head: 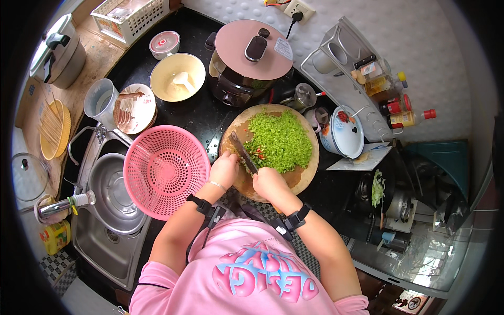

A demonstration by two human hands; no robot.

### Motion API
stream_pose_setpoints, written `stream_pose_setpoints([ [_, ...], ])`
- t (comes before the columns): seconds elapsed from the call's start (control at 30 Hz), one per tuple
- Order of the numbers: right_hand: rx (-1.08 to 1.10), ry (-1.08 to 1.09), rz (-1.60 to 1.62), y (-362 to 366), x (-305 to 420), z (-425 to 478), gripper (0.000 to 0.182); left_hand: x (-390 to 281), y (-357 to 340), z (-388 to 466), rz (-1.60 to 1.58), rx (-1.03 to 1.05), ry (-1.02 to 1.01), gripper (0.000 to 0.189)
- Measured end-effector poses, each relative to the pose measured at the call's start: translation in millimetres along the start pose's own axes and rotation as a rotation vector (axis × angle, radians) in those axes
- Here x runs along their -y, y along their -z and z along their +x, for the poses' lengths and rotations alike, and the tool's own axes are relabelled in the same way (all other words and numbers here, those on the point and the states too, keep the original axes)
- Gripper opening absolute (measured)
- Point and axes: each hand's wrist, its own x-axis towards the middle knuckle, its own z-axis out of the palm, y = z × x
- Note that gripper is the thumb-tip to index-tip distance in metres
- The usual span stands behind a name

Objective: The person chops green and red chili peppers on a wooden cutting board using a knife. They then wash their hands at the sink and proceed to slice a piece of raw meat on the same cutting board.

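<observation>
My right hand (270, 183) grips the handle of a kitchen knife (243, 152), whose dark blade points away to the upper left over a round wooden chopping board (245, 188). Left of the blade, at the board's edge, my left hand (225, 170) has its fingers curled in; whether something is under them is hidden. A broad heap of finely chopped green vegetable (281, 138) covers the board's far right part. Small chopped red and green pieces, seemingly chili (258, 155), lie beside the blade, against the heap.
A pink plastic colander (167, 173) stands close by my left forearm, with a steel basin (117, 193) in the sink (106, 256) beyond. Behind the board is an electric cooker (252, 51). A lidded enamel pot (346, 132) and a wok with chopped greens (378, 189) are right.
</observation>
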Motion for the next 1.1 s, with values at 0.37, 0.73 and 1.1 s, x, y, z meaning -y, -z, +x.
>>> stream_pose_setpoints([
  [0.37,-0.115,0.020,0.011,3.3,-8.1,0.1,0.035,-5.5,4.8,-7.7,0.053,0.149,-0.058,0.019],
  [0.73,0.020,-0.204,-0.001,-11.9,-17.9,11.2,0.032,-1.8,11.7,9.8,-0.034,-0.021,-0.050,0.014],
  [1.1,0.026,-0.264,-0.060,-0.9,-13.9,9.8,0.029,-9.8,9.4,-2.2,-0.005,0.068,-0.039,0.014],
])
